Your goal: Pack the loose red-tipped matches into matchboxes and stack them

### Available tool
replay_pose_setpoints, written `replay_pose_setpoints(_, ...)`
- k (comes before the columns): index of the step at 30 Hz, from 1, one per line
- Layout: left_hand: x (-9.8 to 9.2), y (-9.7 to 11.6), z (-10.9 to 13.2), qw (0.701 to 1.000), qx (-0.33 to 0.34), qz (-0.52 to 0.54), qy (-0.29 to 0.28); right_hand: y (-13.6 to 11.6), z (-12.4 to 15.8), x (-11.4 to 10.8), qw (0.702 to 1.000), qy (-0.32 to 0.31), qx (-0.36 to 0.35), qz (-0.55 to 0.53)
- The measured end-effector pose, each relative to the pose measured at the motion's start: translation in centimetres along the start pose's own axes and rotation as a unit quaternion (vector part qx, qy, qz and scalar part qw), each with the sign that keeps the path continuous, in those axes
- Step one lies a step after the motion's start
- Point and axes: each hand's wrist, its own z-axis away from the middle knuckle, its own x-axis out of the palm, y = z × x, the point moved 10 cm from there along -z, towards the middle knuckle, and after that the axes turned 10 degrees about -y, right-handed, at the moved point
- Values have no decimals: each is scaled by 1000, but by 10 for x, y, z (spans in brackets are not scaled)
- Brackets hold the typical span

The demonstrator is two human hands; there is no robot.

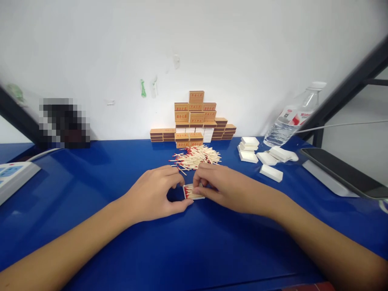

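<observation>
A small white matchbox tray [198, 198] lies on the blue table, holding matches [188, 190] whose red heads point left. My left hand [160, 192] curves around the tray's left end, forefinger at the far edge and thumb at the near edge. Over the tray's right part, my right hand [216, 184] has thumb and fingers closed in a pinch on the matches; its fingers hide the tray's right end. Just beyond both hands sits a loose heap of red-headed matches [200, 157].
Orange-brown matchboxes [197, 117] are stacked against the white wall. To the right lie several white matchbox trays [271, 173], with a tilted water bottle [292, 115] behind them. A dark phone [342, 171] rests at the far right; a white device [18, 178] stands at the left edge.
</observation>
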Motion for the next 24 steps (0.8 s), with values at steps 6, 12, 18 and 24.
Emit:
replay_pose_setpoints(6,-40,-24,2,996,-6,-13,87,13,7,-37,981,193,-3,16)
replay_pose_setpoints(12,-72,-60,11,981,-60,-82,165,2,-22,-2,988,154,-27,1)
replay_pose_setpoints(18,-67,-69,13,978,-79,-111,160,-20,-67,25,996,80,-16,32)
replay_pose_setpoints(24,-68,-73,15,972,-99,-119,178,-21,-85,32,999,4,13,50)
